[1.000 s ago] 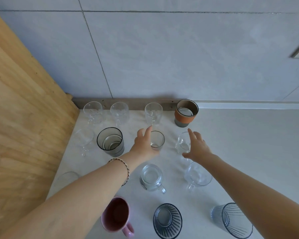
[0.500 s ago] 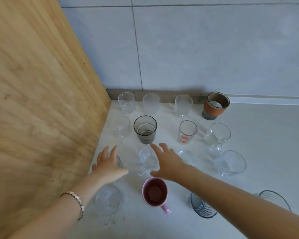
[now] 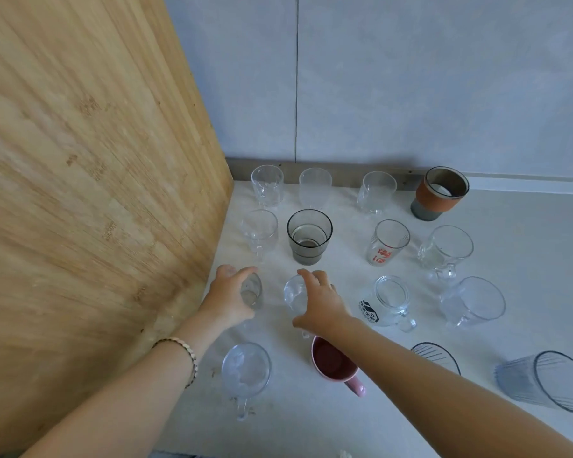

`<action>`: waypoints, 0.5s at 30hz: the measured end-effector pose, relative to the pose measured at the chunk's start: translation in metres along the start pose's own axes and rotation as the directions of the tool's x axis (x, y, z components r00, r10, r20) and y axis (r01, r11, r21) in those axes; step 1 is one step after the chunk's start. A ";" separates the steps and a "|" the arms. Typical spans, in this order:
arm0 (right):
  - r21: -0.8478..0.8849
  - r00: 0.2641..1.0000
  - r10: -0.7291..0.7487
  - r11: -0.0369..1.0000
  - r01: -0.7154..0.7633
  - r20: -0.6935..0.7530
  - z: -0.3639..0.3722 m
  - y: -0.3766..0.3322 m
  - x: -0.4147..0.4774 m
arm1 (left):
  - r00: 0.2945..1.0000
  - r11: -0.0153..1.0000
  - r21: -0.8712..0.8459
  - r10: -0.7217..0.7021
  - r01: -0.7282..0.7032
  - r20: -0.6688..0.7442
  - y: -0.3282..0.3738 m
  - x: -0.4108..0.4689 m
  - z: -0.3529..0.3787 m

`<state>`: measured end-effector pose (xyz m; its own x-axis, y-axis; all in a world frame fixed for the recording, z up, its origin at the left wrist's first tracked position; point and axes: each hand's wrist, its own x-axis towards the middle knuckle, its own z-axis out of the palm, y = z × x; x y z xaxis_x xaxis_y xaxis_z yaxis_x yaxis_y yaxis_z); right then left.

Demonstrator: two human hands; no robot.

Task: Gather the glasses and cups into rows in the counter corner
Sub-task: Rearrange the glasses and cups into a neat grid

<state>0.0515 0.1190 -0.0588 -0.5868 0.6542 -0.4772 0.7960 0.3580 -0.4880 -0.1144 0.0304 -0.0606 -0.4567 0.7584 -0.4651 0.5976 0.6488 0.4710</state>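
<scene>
Glasses and cups stand in rows in the counter corner. My left hand (image 3: 227,299) wraps a small clear glass (image 3: 251,291) in the third row, close to the wooden panel. My right hand (image 3: 321,304) grips a clear glass (image 3: 293,296) right beside it. Behind them stand a smoky grey tumbler (image 3: 309,236), a glass with red lettering (image 3: 388,243) and, at the back, an orange-banded cup (image 3: 440,193). A pink mug (image 3: 335,363) sits under my right forearm.
A tall wooden panel (image 3: 96,193) walls off the left side; a grey tiled wall (image 3: 411,77) closes the back. A printed glass mug (image 3: 386,300), a clear handled cup (image 3: 245,371) and a ribbed grey tumbler (image 3: 549,381) stand on the white counter (image 3: 526,226).
Both hands have pulled back from the second row to the third row, moved left, and closed on two clear glasses. The view has swung left toward the wooden panel.
</scene>
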 end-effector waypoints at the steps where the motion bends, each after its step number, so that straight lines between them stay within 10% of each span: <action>1: 0.028 0.999 0.028 0.999 -0.027 -0.018 0.002 0.000 -0.001 | 0.999 0.999 0.017 0.029 -0.029 0.017 0.001 0.003 -0.002; 15: 0.054 0.987 0.110 0.993 -0.104 -0.118 0.013 0.000 -0.012 | 0.989 0.991 -0.010 0.136 -0.136 0.061 0.010 0.010 0.001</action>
<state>0.0566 0.1023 -0.0628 -0.4740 0.7639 -0.4380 0.8436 0.2512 -0.4747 -0.1120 0.0440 -0.0614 -0.3303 0.8343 -0.4415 0.6474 0.5406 0.5372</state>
